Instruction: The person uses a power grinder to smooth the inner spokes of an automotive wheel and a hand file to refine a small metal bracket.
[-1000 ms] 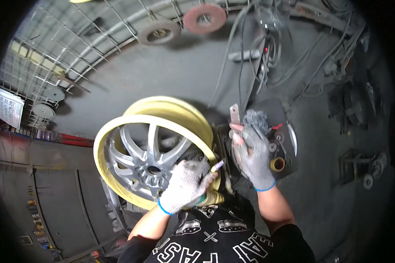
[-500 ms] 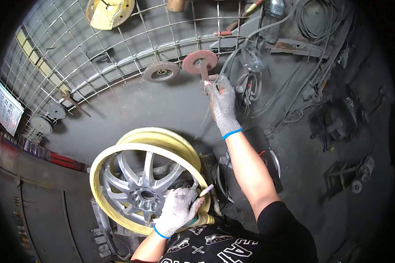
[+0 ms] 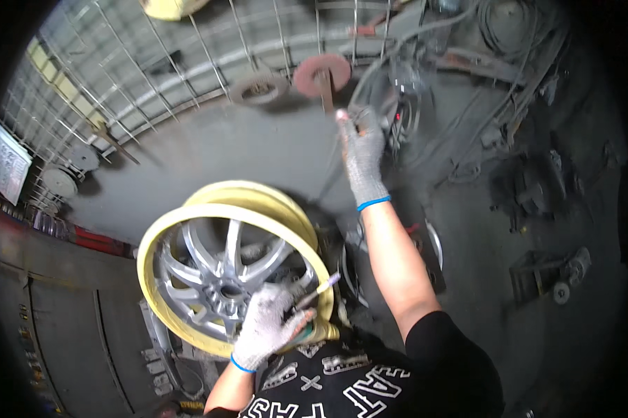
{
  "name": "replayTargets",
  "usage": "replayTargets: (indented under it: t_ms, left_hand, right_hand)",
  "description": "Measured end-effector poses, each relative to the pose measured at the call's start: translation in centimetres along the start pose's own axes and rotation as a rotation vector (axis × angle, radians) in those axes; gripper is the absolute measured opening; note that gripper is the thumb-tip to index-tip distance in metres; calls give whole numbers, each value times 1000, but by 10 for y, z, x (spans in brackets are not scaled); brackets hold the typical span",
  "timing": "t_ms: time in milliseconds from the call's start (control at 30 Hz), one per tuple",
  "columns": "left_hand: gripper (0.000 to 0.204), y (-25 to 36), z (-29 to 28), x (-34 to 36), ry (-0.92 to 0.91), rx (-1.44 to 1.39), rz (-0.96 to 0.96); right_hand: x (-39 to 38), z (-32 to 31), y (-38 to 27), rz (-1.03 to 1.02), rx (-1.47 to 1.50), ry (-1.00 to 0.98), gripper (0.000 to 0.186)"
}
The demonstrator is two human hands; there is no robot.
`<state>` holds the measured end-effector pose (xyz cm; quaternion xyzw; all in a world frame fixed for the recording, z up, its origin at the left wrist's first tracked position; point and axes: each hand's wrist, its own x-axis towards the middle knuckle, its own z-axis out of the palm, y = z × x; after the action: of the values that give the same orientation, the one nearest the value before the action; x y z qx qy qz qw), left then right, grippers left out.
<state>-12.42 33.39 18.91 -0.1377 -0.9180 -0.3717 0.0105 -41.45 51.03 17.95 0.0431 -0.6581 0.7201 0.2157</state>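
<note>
My right hand point(image 3: 362, 153), in a grey knit glove with a blue cuff, is raised in front of the wall rack. Its fingers are apart and look free of anything. Just above its fingertips hangs a flat brown metal strip point(image 3: 327, 92), in front of a red round disc point(image 3: 339, 71). Over the lower right of a wheel rim point(image 3: 234, 244) is my gloved left hand point(image 3: 266, 317), closed around a slim stick-like tool point(image 3: 324, 285) with a pale lilac tip. The rim has silver spokes and a yellow-covered edge, and stands tilted before me.
A wire grid point(image 3: 188, 42) runs along the wall, with a grey-brown disc point(image 3: 258, 88) hanging from it. Cables and hoses point(image 3: 498, 31) hang at the upper right. A small motor-like machine point(image 3: 563, 275) stands at the right. Drawers or panels point(image 3: 77, 327) line the left.
My right hand has let go of the strip and drawn slightly down and right. My left hand keeps the slim tool, with its fingers shifted a little. The view has also moved and blurred.
</note>
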Motion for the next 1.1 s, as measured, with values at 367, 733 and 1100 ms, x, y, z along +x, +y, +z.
replayTargets:
  t_ms: [367, 733, 1100]
  left_hand:
    - [44, -18, 26, -36, 1, -82, -370]
    - [38, 65, 34, -24, -40, 81, 146]
    - [56, 83, 8, -93, 195, -147, 113]
  right_hand:
    - [-293, -173, -13, 263, -285, -578, 22]
    - [-310, -145, -32, 706, 191, -984, 40]
    - [-329, -119, -74, 1641, 1198, -630, 41]
